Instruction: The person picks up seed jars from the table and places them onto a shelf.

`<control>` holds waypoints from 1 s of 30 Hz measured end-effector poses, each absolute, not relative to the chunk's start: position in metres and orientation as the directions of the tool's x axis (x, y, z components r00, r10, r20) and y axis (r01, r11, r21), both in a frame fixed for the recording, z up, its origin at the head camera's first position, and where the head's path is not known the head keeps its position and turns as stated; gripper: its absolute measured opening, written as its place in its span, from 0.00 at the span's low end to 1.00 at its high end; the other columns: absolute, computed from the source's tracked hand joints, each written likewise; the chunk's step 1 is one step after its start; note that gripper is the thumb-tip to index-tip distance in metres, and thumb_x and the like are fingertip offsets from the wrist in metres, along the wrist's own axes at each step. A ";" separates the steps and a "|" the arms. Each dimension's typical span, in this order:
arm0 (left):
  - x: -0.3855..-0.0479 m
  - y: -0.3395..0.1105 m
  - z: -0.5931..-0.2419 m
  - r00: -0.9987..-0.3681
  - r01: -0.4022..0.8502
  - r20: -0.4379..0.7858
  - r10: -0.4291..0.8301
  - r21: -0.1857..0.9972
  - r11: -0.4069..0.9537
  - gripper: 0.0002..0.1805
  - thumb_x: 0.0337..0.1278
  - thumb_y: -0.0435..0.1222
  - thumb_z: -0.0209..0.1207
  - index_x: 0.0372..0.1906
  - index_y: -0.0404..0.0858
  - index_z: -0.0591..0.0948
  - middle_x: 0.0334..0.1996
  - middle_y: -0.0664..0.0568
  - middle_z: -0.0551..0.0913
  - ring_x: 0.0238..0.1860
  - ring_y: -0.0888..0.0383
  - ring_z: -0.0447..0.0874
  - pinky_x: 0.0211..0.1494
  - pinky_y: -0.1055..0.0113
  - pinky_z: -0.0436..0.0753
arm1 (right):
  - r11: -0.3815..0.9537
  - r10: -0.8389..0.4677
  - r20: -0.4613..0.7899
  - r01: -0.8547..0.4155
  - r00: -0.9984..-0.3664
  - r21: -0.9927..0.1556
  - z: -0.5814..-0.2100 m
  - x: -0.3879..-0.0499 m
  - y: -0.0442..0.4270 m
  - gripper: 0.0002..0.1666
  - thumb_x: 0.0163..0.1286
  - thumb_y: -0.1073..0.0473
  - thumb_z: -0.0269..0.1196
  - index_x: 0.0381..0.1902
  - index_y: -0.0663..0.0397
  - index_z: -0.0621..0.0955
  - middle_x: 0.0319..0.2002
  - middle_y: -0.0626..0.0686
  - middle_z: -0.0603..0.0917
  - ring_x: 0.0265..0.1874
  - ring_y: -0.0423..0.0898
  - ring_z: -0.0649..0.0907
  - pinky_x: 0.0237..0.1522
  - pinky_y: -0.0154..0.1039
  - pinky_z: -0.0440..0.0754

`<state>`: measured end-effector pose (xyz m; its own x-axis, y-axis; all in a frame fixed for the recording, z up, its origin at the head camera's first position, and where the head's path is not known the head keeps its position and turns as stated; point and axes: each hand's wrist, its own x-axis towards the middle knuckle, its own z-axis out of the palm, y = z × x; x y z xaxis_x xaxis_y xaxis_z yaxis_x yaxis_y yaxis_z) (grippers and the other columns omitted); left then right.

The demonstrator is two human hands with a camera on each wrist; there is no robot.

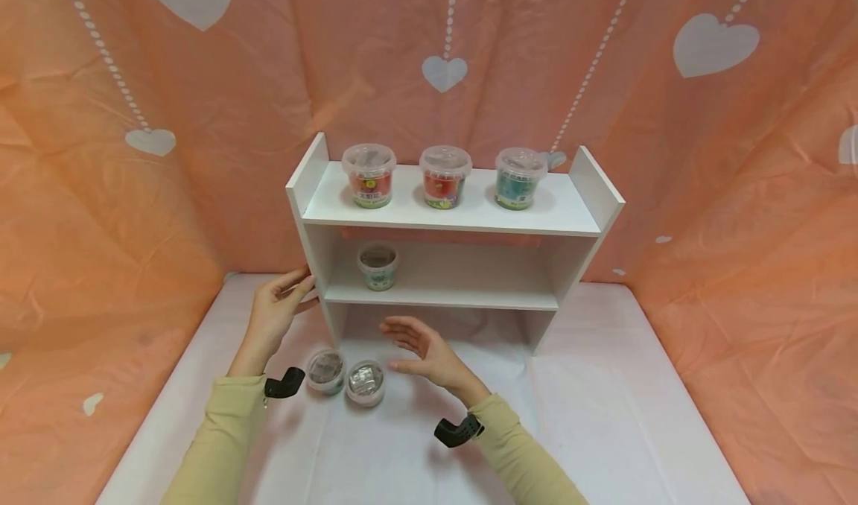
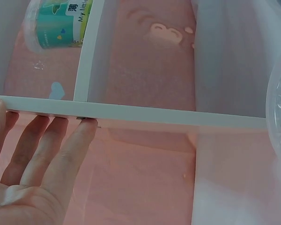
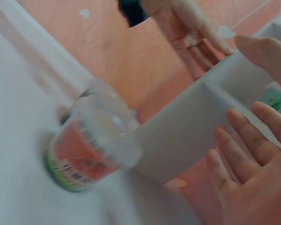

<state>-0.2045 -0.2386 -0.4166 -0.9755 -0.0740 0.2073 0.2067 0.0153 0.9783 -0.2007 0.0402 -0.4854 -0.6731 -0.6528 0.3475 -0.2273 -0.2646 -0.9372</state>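
Observation:
My left hand (image 1: 273,310) touches the outer left side of a white shelf unit (image 1: 469,270) with extended fingers (image 2: 72,150). In front of the shelf's lower part, my right hand (image 1: 432,354) hovers with its fingers spread and nothing held. On the middle shelf, towards the left, stands a clear-lidded plastic cup with a teal label (image 1: 378,268). Two lidded cups sit on the table near the unit's left foot: one with a dark top (image 1: 325,372) and one with a silvery top (image 1: 366,383). Blurred in the right wrist view is a red-labelled cup (image 3: 86,150).
Along the top shelf stand two red-labelled cups (image 1: 369,181) and a teal-labelled cup (image 1: 518,182). A white cloth (image 1: 603,401) covers the table. Orange curtains (image 1: 402,13) with white hearts hang behind and at both sides.

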 end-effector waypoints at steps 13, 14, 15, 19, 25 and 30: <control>-0.204 -0.239 -0.417 -0.977 0.201 0.203 -0.063 0.979 0.044 0.27 0.67 0.36 0.56 0.64 0.22 0.68 0.63 0.31 0.66 0.49 0.67 0.79 0.52 0.54 0.81 | -0.165 -0.702 0.215 -0.138 -0.679 -0.977 -0.508 -0.192 0.035 0.47 0.57 0.77 0.67 0.69 0.74 0.55 0.65 0.73 0.62 0.66 0.67 0.60 0.69 0.61 0.55; -0.204 -0.239 -0.417 -0.978 0.199 0.201 -0.063 0.979 0.041 0.28 0.67 0.36 0.57 0.64 0.22 0.67 0.64 0.31 0.66 0.49 0.67 0.79 0.52 0.54 0.80 | -0.160 -0.700 0.209 -0.135 -0.683 -0.978 -0.513 -0.193 0.034 0.47 0.56 0.77 0.67 0.69 0.73 0.56 0.65 0.73 0.62 0.66 0.66 0.61 0.69 0.60 0.56; -0.204 -0.239 -0.417 -0.978 0.197 0.199 -0.065 0.979 0.042 0.28 0.67 0.36 0.56 0.64 0.22 0.67 0.63 0.31 0.66 0.49 0.67 0.79 0.52 0.54 0.81 | -0.160 -0.701 0.208 -0.134 -0.682 -0.978 -0.517 -0.194 0.034 0.46 0.56 0.78 0.66 0.69 0.73 0.56 0.65 0.72 0.62 0.66 0.66 0.61 0.70 0.60 0.56; -0.203 -0.239 -0.417 -0.978 0.189 0.192 -0.077 0.981 0.040 0.28 0.67 0.36 0.56 0.64 0.21 0.67 0.63 0.30 0.66 0.48 0.68 0.79 0.51 0.57 0.82 | -0.176 -0.716 0.221 -0.135 -0.662 -0.975 -0.528 -0.196 0.031 0.44 0.56 0.79 0.65 0.68 0.72 0.58 0.65 0.75 0.62 0.66 0.68 0.60 0.69 0.61 0.57; -0.205 -0.239 -0.417 -0.977 0.197 0.199 -0.076 0.980 0.043 0.28 0.67 0.37 0.56 0.64 0.22 0.67 0.63 0.30 0.66 0.48 0.68 0.79 0.50 0.60 0.83 | -0.159 -0.717 0.214 -0.144 -0.664 -0.977 -0.537 -0.197 0.026 0.43 0.57 0.78 0.66 0.68 0.72 0.59 0.64 0.75 0.63 0.66 0.66 0.63 0.69 0.55 0.61; -0.206 -0.239 -0.417 -0.976 0.204 0.206 -0.069 0.978 0.045 0.28 0.67 0.37 0.57 0.64 0.21 0.67 0.63 0.29 0.66 0.48 0.68 0.79 0.50 0.59 0.82 | -0.130 -0.724 0.172 -0.113 -0.668 -0.985 -0.543 -0.197 0.023 0.45 0.57 0.78 0.66 0.69 0.74 0.57 0.65 0.71 0.64 0.66 0.62 0.64 0.70 0.51 0.62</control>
<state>-0.2055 -0.2392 -0.4174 -0.9760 -0.0688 0.2064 0.2036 0.0455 0.9780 -0.1972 0.0233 -0.5426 -0.6681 -0.7239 0.1724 -0.1130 -0.1302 -0.9850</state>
